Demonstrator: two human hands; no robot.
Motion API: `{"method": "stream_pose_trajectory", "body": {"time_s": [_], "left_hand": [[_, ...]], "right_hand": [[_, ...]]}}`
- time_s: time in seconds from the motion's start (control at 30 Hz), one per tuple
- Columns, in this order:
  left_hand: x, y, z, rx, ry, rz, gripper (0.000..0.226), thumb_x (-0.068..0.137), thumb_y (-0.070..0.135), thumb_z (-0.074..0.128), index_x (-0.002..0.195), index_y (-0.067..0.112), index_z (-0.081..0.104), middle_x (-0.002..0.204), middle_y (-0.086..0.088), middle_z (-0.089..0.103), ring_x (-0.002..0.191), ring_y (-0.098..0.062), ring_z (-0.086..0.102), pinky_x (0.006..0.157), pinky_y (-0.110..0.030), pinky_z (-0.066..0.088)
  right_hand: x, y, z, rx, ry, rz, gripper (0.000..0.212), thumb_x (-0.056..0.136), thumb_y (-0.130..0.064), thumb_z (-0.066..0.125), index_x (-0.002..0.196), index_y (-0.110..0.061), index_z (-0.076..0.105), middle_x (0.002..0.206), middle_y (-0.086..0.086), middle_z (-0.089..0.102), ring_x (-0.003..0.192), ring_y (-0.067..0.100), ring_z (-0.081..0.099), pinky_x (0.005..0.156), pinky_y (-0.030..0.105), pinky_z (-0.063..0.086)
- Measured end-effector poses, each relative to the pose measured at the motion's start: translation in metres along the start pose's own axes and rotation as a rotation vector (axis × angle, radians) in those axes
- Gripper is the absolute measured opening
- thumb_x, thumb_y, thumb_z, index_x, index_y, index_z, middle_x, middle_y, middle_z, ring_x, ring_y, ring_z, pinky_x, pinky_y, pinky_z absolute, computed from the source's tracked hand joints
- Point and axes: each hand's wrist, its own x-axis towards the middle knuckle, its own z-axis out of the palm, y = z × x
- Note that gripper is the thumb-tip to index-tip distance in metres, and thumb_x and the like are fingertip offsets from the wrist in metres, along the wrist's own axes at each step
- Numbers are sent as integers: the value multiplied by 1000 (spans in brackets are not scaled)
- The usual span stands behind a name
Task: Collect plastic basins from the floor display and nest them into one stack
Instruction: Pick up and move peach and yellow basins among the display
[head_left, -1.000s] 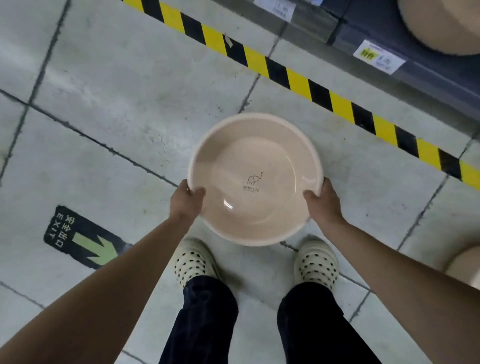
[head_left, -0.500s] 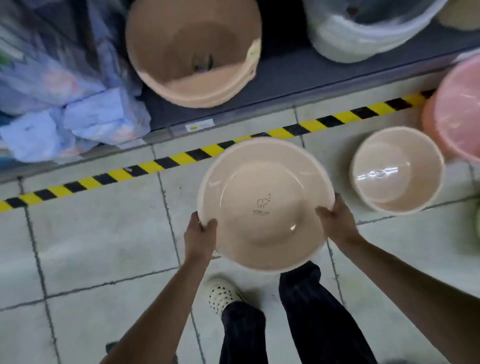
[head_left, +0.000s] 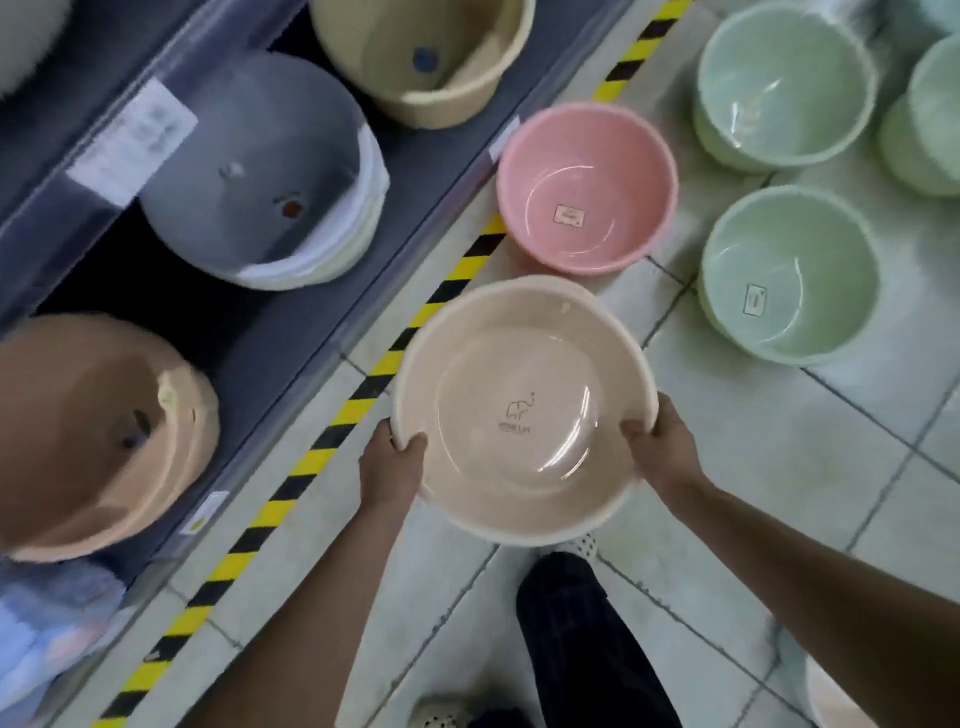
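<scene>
A beige plastic basin (head_left: 519, 364) with an elephant logo inside hangs level above the floor, held by its rim. My left hand (head_left: 390, 470) grips the near-left rim and my right hand (head_left: 662, 449) grips the near-right rim. On the floor just beyond it sits a pink basin (head_left: 587, 189) with a label inside. To the right stand pale green basins: one nearer (head_left: 789, 275), one farther back (head_left: 784, 83), and a third (head_left: 930, 119) cut off at the right edge.
A low dark shelf (head_left: 291, 332) on the left carries tilted stacks: tan basins (head_left: 98, 436), grey-and-white ones (head_left: 260, 171) and beige ones (head_left: 421, 52). Yellow-black hazard tape (head_left: 363, 395) runs along its foot. My leg (head_left: 582, 644) and shoe (head_left: 441, 714) are below. Another basin's rim (head_left: 831, 701) shows bottom right.
I have kept both hands on the beige basin while turning right along the shelf. The pink and green floor basins have come into view; the basin is now close to the pink one.
</scene>
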Motion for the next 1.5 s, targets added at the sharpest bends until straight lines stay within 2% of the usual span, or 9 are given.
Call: {"method": "stream_pose_trajectory", "body": {"time_s": [0.2,0.57,0.73,0.87,0.97,1.07,1.27,1.4,1.5], "left_hand": [[49,51,54,132,-68,36,24,88,17,65,110,8,61,99,-7,63,90,-27,57,75,-31,41],[173,57,150,380,-168,192,26,88,21,67,110,9,63,98,-6,65,90,-29,60,78,-35,49],[211,43,178,445,-168,248,25,88,16,69,109,5,66,99,-10,67,90,-28,59,76,-31,42],[229,31,196,493,-177,231,23,88,15,69,108,3,67,95,-11,67,87,-28,59,73,-30,40],[238,22,208,496,-205,238,24,87,14,68,110,5,66,99,-15,71,95,-35,64,75,-35,47],[244,28,217,578,-250,265,27,89,16,68,112,3,63,104,-18,70,97,-36,64,76,-37,49],[206,100,219,615,-353,283,29,88,12,64,112,2,51,100,-12,63,90,-32,61,71,-35,48],[128,172,209,518,-353,306,26,87,6,62,109,6,48,91,-4,58,78,-21,57,58,-27,41],[55,234,198,417,-361,283,23,87,4,59,107,7,47,93,-6,58,79,-21,57,58,-27,42]], "right_hand": [[57,10,-16,79,24,110,44,92,-12,55,135,-15,51,106,4,61,96,28,59,81,35,48],[167,62,30,266,112,277,45,84,-5,56,129,-13,56,102,5,63,96,30,62,83,44,55],[202,91,60,244,151,275,43,81,-5,59,123,-9,61,102,11,66,87,30,63,69,30,49],[224,121,81,199,128,299,53,78,-17,60,130,-15,58,115,17,63,90,32,64,79,39,56],[227,130,85,202,101,311,51,87,-14,59,137,-15,52,120,13,65,97,30,61,82,33,48],[222,140,85,271,75,361,55,92,-15,57,145,-21,43,125,7,64,112,32,59,98,42,47],[190,129,34,407,140,403,52,89,-10,54,140,-21,49,109,0,61,102,27,59,91,43,51],[149,94,-46,481,202,389,44,87,-10,55,130,-23,55,102,2,65,94,27,62,83,47,57],[111,65,-116,515,233,368,47,86,-11,55,131,-24,55,105,2,65,95,27,63,83,49,57]]}}
